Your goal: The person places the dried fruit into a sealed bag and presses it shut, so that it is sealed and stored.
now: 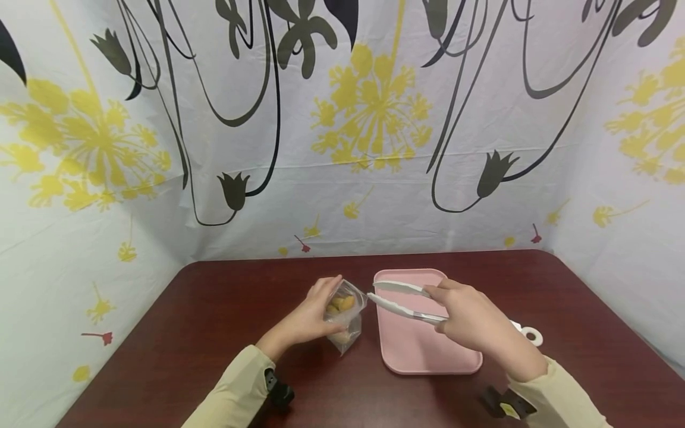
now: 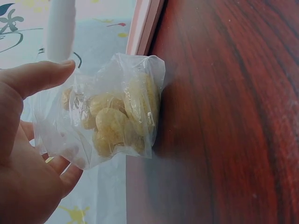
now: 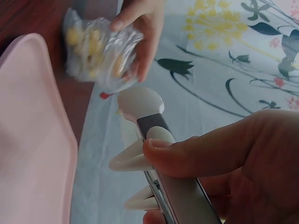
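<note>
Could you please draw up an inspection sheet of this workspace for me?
Surface: dark red-brown table with a wood-like grain.
Job's things: clear plastic bag with yellowish pieces inside; pink tray on the table; pale tongs, arms parted above the tray, tips near the bag; contact cannot be told.
Clutter: nothing seen.
Grippers: left hand grips the bag between thumb and fingers; right hand grips the tongs.
Cables: nothing seen.
Surroundings: pale hanging fabric behind and at both sides, printed with yellow, dark and red flowers.
</note>
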Demonstrator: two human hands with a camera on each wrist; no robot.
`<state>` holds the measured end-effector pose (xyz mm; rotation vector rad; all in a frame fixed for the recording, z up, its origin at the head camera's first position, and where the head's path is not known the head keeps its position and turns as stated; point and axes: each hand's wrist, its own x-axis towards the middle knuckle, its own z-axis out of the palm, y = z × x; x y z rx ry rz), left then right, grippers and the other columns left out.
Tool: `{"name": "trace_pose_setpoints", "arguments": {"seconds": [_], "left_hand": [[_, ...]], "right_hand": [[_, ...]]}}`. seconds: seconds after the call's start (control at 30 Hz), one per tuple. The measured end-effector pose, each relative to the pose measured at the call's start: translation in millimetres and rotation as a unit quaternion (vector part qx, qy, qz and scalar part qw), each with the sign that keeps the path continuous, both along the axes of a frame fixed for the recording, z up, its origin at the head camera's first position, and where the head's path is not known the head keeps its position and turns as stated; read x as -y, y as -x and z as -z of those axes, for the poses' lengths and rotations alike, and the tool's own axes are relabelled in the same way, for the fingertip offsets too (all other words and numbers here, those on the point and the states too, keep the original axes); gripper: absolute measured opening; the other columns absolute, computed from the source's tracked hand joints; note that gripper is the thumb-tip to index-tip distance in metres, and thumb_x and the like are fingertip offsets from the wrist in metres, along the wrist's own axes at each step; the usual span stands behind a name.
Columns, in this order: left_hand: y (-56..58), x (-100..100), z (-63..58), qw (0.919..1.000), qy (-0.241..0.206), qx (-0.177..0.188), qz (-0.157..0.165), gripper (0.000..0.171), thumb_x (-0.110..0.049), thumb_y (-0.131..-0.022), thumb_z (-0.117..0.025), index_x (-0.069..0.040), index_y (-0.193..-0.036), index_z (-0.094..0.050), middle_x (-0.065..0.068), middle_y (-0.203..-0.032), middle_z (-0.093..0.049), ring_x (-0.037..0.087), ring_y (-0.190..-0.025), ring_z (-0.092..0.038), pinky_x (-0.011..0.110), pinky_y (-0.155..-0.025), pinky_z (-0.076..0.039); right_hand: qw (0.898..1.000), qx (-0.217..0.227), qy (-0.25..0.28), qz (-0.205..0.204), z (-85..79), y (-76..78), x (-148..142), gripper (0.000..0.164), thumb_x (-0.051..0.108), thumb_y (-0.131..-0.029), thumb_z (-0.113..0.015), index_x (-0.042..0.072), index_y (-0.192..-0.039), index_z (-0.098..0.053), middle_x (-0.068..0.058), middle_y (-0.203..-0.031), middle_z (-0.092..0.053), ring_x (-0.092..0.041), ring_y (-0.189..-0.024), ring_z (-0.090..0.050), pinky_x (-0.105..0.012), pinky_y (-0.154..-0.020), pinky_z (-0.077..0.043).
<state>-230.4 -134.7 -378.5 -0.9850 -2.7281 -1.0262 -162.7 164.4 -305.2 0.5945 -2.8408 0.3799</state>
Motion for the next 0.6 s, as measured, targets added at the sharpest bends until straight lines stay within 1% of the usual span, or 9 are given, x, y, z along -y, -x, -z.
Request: {"name": "trace_pose_setpoints", "arguments": {"seconds": [0.1, 0.23, 0.4, 0.5, 0.6], "left_hand": [[-0.3, 0, -1.0, 1.0, 0.002, -0.002, 0.001, 0.093, -0.017, -0.073, -0.08, -0.001, -0.148, -0.027, 0.018, -0.142, -0.035, 0.033, -0.13, -0.034, 0.051, -0.102, -0.037], [-0.6, 0, -1.3, 1.0, 0.002, 0.0, 0.002, 0.093, -0.017, -0.074, -0.08, -0.002, -0.148, -0.027, 0.018, -0.143, -0.034, 0.033, -0.13, -0.033, 0.052, -0.103, -0.037], [-0.3, 0, -0.7, 1.0, -0.004, 0.002, 0.003, 0.093, -0.016, -0.073, -0.08, -0.001, -0.148, -0.027, 0.018, -0.143, -0.034, 0.033, -0.131, -0.033, 0.052, -0.104, -0.036], [1.0, 0, 1.4, 1.0, -0.005, 0.003, 0.002, 0.093, -0.017, -0.074, -0.08, -0.002, -0.149, -0.027, 0.018, -0.143, -0.034, 0.033, -0.131, -0.033, 0.052, -0.103, -0.036], [1.7, 0, 2.9, 1.0, -0.005, 0.007, 0.001, 0.092, -0.019, -0.075, -0.079, -0.003, -0.149, -0.026, 0.017, -0.143, -0.034, 0.032, -0.131, -0.033, 0.052, -0.103, -0.036]], "right_hand": [[1.0, -0.004, -0.001, 0.01, 5.7, -0.3, -9, 0.055, 0.008, -0.063, -0.078, 0.005, -0.116, -0.066, -0.008, -0.102, -0.063, -0.022, -0.082, -0.061, -0.038, -0.063, -0.048], [1.0, -0.001, -0.004, 0.025, 15.5, 0.3, -19, 0.056, 0.009, -0.061, -0.079, 0.005, -0.115, -0.065, -0.006, -0.097, -0.061, -0.02, -0.076, -0.058, -0.037, -0.06, -0.046], [0.999, 0.001, 0.006, 0.051, 29.9, 2.9, -32, 0.059, 0.009, -0.059, -0.076, -0.001, -0.116, -0.065, -0.005, -0.091, -0.059, -0.018, -0.07, -0.053, -0.036, -0.059, -0.043], [0.998, 0.006, 0.012, 0.065, 37.5, 6.4, -40, 0.063, 0.01, -0.059, -0.075, -0.006, -0.117, -0.061, -0.008, -0.091, -0.058, -0.019, -0.07, -0.052, -0.038, -0.059, -0.044], [0.997, 0.015, 0.02, 0.079, 45.3, 10.1, -50, 0.068, 0.013, -0.06, -0.077, -0.012, -0.119, -0.057, -0.015, -0.095, -0.058, -0.023, -0.072, -0.055, -0.042, -0.061, -0.047]]}}
